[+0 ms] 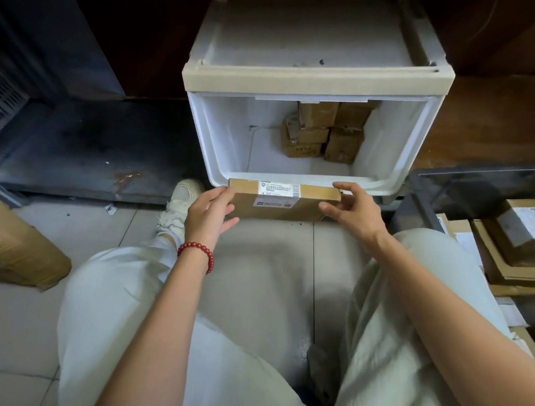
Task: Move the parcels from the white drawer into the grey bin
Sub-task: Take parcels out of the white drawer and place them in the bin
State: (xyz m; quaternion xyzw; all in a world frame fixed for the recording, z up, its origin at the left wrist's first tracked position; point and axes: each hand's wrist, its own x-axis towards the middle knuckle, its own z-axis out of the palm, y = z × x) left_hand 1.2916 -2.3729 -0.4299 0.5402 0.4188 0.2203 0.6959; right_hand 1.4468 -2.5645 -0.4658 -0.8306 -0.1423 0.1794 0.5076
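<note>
Left hand (211,212) and right hand (353,210) pinch the parcel (278,198) by its ends. A slack hold could drop it short of the grey bin (481,173).

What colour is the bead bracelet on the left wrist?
Dark red, on the round-bead bracelet; clearest in the head view.

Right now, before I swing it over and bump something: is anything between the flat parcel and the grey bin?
Nothing visible does. The left hand and right hand hold the flat parcel by the white drawer; the grey bin stands open to its right.
</note>
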